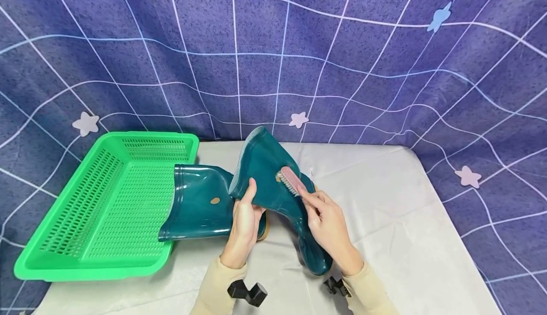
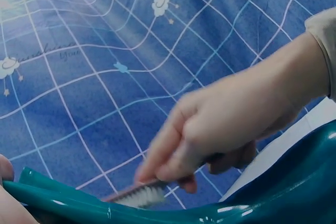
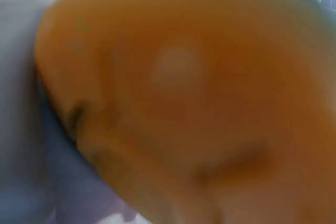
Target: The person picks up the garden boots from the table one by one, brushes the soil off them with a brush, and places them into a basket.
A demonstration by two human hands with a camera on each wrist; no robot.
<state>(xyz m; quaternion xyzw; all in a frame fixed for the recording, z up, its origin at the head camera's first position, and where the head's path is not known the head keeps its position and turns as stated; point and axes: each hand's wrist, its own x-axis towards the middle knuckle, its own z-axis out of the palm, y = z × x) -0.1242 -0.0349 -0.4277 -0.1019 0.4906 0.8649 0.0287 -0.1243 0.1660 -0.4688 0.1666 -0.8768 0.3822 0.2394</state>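
A teal rubber boot [image 1: 269,163] is held tilted, its opening toward the upper left and its toe toward the lower right. My left hand [image 1: 244,217] grips its cuff, thumb on the outer face and the other fingers partly hidden. In my right hand [image 1: 326,220] is a pink scrubbing brush [image 1: 292,178], its pale bristles on the shaft beside a tan mark. The left wrist view shows the brush bristles [image 2: 142,196] down at the teal surface. A blurred orange-brown sole [image 3: 184,93] fills most of the right wrist view.
A second teal boot [image 1: 198,210] with a tan spot lies on its side, its opening over the rim of a green plastic basket [image 1: 91,273]. Both are on a white-covered table [image 1: 384,196]. A blue grid-patterned curtain [image 1: 265,73] hangs behind.
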